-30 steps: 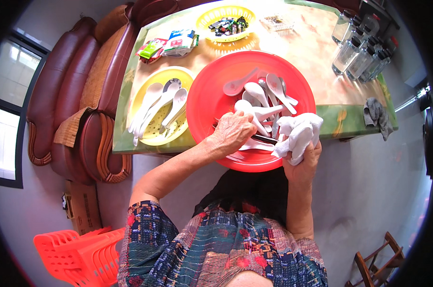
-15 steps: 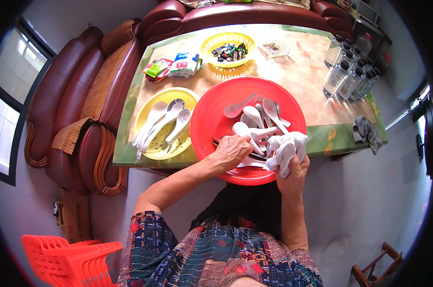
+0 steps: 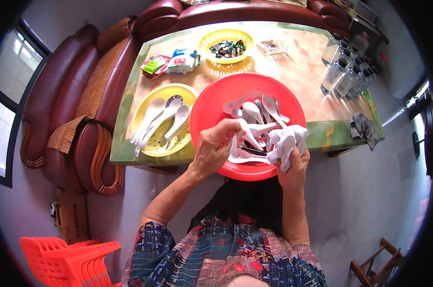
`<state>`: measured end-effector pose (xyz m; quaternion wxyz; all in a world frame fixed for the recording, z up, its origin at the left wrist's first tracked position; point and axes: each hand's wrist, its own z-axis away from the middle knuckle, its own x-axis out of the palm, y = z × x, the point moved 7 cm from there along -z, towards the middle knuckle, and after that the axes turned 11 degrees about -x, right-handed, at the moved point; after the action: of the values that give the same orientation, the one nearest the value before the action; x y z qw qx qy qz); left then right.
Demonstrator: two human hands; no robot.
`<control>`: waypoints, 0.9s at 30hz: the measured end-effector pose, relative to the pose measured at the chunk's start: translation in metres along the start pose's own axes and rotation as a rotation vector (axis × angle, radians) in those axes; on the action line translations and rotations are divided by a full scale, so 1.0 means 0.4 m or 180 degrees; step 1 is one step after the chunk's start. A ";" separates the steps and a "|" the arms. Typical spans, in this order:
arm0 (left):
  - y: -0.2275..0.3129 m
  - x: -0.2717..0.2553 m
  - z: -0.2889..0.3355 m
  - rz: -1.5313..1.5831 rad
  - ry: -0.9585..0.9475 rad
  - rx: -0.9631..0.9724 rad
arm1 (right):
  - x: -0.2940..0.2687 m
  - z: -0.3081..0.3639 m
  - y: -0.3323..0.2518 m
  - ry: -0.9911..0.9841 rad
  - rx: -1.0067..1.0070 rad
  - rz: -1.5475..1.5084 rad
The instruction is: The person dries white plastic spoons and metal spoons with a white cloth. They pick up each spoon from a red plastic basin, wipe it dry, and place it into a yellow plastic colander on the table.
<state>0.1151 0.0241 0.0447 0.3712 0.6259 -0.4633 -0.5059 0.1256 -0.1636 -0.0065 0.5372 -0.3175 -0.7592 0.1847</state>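
White spoon [image 3: 249,138] sits over the near half of the red basin [image 3: 211,110], at the basin's 6 o'clock. Left hand [image 3: 215,147] has fingers curled around the spoon's handle end, grip closed on it. Right hand [image 3: 293,165] is clenched on a bunched white cloth [image 3: 286,142], at the spoon's 3 o'clock, cloth touching the spoon's bowl end. More white spoons [image 3: 262,107] lie loose in the basin at 12 o'clock from the hands. Basin overhangs the near edge of the table [image 3: 312,71]. Yellow colander [image 3: 145,115] at the basin's 9 o'clock, holding several white spoons. Yellow basket [image 3: 208,40] of small dark wrapped items at 12 o'clock, snack packets [image 3: 171,62] at 11. Clear bottles [image 3: 340,64] at 2 o'clock, grey rag [image 3: 362,126] on the table's corner at 3. Brown sofa [image 3: 63,110] beyond the table's left side. Red plastic stools [image 3: 63,260] on the floor at 7 o'clock.
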 end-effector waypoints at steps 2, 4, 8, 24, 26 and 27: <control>0.020 0.012 0.033 -0.0278 0.0013 0.0515 | 0.001 -0.007 0.000 0.0115 0.0042 -0.0086; 0.037 0.040 0.073 -0.0631 0.0025 0.0892 | -0.001 -0.019 0.004 0.0314 0.0065 -0.0187; 0.056 0.091 0.133 -0.0881 -0.0013 0.1320 | -0.001 -0.041 0.030 0.0626 0.0039 0.0817; -0.033 0.165 0.140 0.3639 -0.2077 -0.2101 | 0.055 -0.097 -0.026 -0.0035 -0.0632 0.2044; -0.011 0.168 0.142 0.3180 -0.1861 -0.2564 | 0.044 -0.094 -0.029 -0.0146 -0.1066 0.2469; -0.021 0.170 0.144 0.2955 -0.1925 -0.2483 | 0.038 -0.094 -0.024 -0.0142 -0.0954 0.2426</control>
<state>0.0646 -0.0382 0.0049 0.6027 0.0132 -0.5510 -0.5770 0.1547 -0.1626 0.0232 0.3616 -0.6467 -0.6172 0.2647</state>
